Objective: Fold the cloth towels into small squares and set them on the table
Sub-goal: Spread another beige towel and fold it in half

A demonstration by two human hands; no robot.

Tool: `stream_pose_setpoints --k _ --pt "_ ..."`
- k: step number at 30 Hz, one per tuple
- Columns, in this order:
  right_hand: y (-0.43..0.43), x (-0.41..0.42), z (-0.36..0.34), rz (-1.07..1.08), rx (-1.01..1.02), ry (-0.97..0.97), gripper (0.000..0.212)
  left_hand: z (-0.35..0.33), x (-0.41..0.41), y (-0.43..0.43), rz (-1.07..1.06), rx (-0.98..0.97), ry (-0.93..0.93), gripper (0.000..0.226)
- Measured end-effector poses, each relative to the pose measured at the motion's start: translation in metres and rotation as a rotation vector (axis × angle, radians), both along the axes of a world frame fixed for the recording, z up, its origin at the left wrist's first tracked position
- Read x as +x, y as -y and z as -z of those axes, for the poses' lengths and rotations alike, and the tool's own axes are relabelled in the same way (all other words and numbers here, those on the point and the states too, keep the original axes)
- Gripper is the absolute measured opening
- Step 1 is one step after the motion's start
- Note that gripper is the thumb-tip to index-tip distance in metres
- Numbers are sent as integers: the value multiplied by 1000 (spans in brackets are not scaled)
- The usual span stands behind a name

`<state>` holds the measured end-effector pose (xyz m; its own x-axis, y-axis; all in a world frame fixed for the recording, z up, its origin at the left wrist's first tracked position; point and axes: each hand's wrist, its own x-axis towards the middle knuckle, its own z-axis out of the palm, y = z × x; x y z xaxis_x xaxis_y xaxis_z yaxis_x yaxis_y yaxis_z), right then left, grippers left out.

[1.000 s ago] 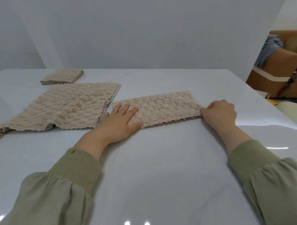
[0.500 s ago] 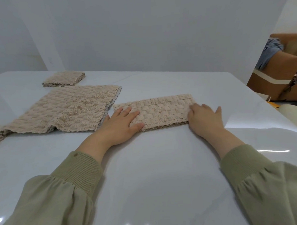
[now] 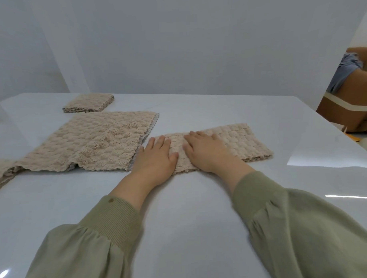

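Note:
A beige bobbled towel folded into a long strip lies across the middle of the white table. My left hand lies flat on the strip's left end, fingers spread. My right hand lies flat on the strip just beside it, palm down, holding nothing. To the left sits a larger, unfolded beige towel spread flat. Behind it rests a small folded square towel.
More beige cloth bunches at the table's left edge. A brown sofa with a blue garment stands beyond the table's right corner. A grey wall rises behind the table.
My right hand slid left from the strip's right end to its middle, stopping beside my left hand. The left hand stayed pressed on the left end.

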<state>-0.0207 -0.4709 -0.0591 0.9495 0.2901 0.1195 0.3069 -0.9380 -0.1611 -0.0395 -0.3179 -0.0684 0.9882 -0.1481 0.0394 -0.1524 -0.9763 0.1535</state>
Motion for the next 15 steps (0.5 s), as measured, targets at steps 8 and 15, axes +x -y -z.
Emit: stream_pose_setpoints --k 8,15 --pt "62 17 -2 215 -88 -152 53 0 -2 -1 -1 10 -24 60" --pt "78 23 0 331 -64 -78 53 1 -2 -2 1 -8 -3 60"
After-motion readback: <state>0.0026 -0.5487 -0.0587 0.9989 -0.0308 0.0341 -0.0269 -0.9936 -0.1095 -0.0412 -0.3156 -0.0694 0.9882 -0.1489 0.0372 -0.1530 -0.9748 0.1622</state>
